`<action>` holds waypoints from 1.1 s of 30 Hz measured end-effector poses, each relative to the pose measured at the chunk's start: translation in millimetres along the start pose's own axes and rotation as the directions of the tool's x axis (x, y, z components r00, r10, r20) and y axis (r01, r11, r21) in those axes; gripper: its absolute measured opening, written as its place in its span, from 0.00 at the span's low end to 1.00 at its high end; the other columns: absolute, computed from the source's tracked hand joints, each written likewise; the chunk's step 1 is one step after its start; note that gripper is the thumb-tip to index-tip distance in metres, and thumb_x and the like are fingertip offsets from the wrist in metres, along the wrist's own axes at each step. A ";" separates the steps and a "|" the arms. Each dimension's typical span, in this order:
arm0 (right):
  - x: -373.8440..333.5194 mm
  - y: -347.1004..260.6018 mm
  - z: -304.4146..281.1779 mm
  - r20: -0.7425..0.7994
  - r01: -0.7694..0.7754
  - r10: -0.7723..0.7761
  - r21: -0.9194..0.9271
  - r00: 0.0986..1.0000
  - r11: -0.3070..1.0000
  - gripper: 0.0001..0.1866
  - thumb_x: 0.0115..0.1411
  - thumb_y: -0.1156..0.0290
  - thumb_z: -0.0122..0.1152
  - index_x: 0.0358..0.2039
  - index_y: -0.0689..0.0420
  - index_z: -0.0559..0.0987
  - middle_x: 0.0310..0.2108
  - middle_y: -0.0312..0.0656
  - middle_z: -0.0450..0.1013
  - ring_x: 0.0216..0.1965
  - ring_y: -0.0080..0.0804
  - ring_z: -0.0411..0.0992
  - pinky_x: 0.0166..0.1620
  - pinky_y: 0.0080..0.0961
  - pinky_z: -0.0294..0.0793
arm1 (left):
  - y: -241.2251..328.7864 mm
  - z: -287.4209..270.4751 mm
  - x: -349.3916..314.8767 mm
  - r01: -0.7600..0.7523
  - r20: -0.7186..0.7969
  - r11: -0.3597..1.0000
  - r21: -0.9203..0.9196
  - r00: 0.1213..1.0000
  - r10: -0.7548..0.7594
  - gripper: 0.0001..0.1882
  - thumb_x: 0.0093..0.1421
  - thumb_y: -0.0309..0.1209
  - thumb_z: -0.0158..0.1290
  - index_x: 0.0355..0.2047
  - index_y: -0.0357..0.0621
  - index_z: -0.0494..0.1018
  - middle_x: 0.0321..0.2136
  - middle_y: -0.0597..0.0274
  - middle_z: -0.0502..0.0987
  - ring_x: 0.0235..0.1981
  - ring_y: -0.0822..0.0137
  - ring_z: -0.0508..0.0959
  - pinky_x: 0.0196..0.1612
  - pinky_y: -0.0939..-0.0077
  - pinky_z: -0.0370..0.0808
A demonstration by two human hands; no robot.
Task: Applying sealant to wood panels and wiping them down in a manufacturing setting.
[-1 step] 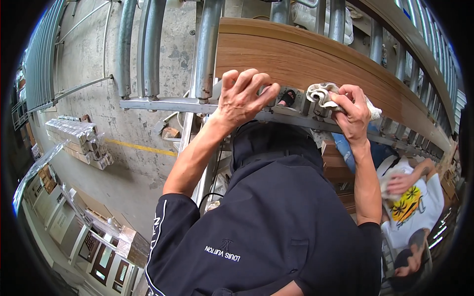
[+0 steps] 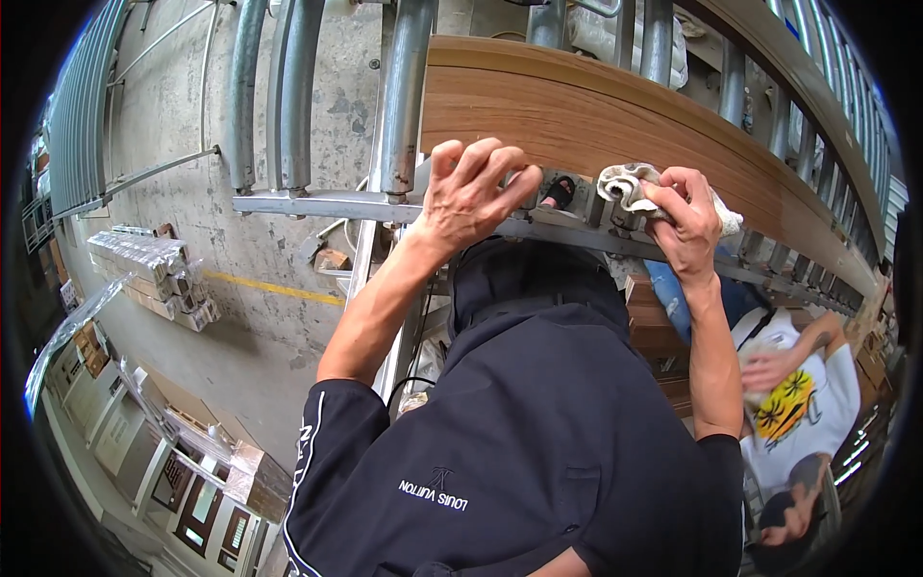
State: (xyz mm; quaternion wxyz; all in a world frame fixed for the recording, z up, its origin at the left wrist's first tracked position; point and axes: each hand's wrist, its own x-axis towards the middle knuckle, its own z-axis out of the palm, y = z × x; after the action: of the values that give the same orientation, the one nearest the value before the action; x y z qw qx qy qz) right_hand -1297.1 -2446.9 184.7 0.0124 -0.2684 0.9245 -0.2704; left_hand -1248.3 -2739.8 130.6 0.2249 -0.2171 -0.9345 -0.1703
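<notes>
My left hand (image 2: 473, 197) is at the near edge of a long brown wood-grain board (image 2: 577, 111), close to its left end. Its fingers are bent over that edge, and the fingertips are partly hidden. In my right hand (image 2: 687, 221) a crumpled, stained whitish rag (image 2: 630, 187) is bunched between fingers and thumb, at the board's near edge farther right. The board lies across a metal roller conveyor.
Grey metal rollers (image 2: 409, 96) run on both sides of the board, above a side rail (image 2: 327, 204). On the right, a co-worker in a white printed shirt (image 2: 803, 409) stands close by. A wrapped stack (image 2: 159, 269) sits on the concrete floor at left.
The co-worker at the right has shifted slightly, the hand and shirt moving a little to the left. My hands and the rag hold nearly the same place.
</notes>
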 end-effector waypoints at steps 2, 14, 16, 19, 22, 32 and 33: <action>-0.7 -0.4 -0.2 0.000 -0.001 0.001 -0.014 1.000 1.000 0.21 0.39 0.83 0.66 0.37 0.54 0.84 0.36 0.38 0.70 0.32 0.33 0.69 0.35 0.28 0.70 | -2.3 -6.1 -7.3 0.058 -0.005 0.997 -0.052 0.998 -0.058 0.13 0.46 0.31 0.63 0.34 0.62 0.78 0.35 0.77 0.74 0.42 0.69 0.73 0.47 0.67 0.61; 59.2 -76.5 67.8 -0.020 0.296 -0.301 -0.126 0.953 0.947 0.11 0.47 0.74 0.65 0.33 0.50 0.84 0.34 0.34 0.73 0.31 0.32 0.73 0.30 0.29 0.72 | -25.2 3.1 -32.2 0.429 -0.269 0.774 -0.465 0.764 -0.586 0.14 0.58 0.17 0.54 0.45 0.38 0.71 0.37 0.54 0.78 0.36 0.56 0.78 0.42 0.67 0.75; 65.5 -84.1 76.4 -0.034 0.336 -0.347 -0.179 0.937 0.925 0.10 0.49 0.71 0.64 0.34 0.50 0.84 0.32 0.33 0.73 0.31 0.31 0.71 0.31 0.29 0.69 | -35.3 6.3 -37.2 0.370 -0.344 0.832 -0.414 0.783 -0.519 0.14 0.59 0.16 0.52 0.46 0.37 0.70 0.37 0.52 0.78 0.36 0.57 0.78 0.42 0.67 0.75; 33.3 -55.5 45.9 -0.026 0.221 -0.235 -0.254 0.972 0.942 0.12 0.45 0.76 0.63 0.32 0.51 0.84 0.33 0.34 0.73 0.30 0.33 0.71 0.30 0.30 0.70 | -37.3 0.8 -40.3 0.351 -0.360 0.830 -0.433 0.777 -0.516 0.13 0.60 0.15 0.48 0.45 0.36 0.70 0.37 0.51 0.77 0.36 0.56 0.78 0.42 0.67 0.76; 11.3 -31.6 20.0 -0.048 0.173 -0.198 -0.320 0.979 0.932 0.11 0.44 0.76 0.63 0.31 0.50 0.84 0.32 0.33 0.73 0.30 0.31 0.72 0.29 0.29 0.71 | -31.6 2.4 -37.4 0.386 -0.339 0.788 -0.480 0.747 -0.573 0.12 0.63 0.15 0.46 0.46 0.34 0.69 0.39 0.50 0.77 0.37 0.61 0.79 0.41 0.70 0.78; 50.2 -83.9 79.1 -0.091 0.246 -0.264 -0.169 0.960 0.954 0.08 0.50 0.73 0.61 0.31 0.49 0.84 0.34 0.35 0.76 0.31 0.32 0.73 0.32 0.27 0.73 | -35.2 1.1 -48.9 0.361 -0.237 0.558 -0.747 0.640 -0.731 0.17 0.67 0.19 0.38 0.56 0.35 0.56 0.53 0.42 0.67 0.36 0.57 0.83 0.42 0.69 0.81; 34.8 -63.4 61.3 -0.083 0.202 -0.223 -0.203 0.971 0.958 0.10 0.49 0.76 0.61 0.31 0.50 0.85 0.35 0.36 0.76 0.30 0.33 0.73 0.32 0.29 0.73 | -35.8 0.3 -47.1 0.357 -0.239 0.553 -0.753 0.635 -0.735 0.17 0.67 0.19 0.38 0.56 0.35 0.56 0.53 0.42 0.67 0.36 0.57 0.83 0.42 0.69 0.81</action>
State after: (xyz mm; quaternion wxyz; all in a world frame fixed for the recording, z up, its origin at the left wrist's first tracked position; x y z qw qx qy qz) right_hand -1285.5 -2539.6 168.8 -0.0914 -0.3517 0.9115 -0.1928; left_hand -1227.8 -2785.5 99.1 0.3166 0.0931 -0.7325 -0.5955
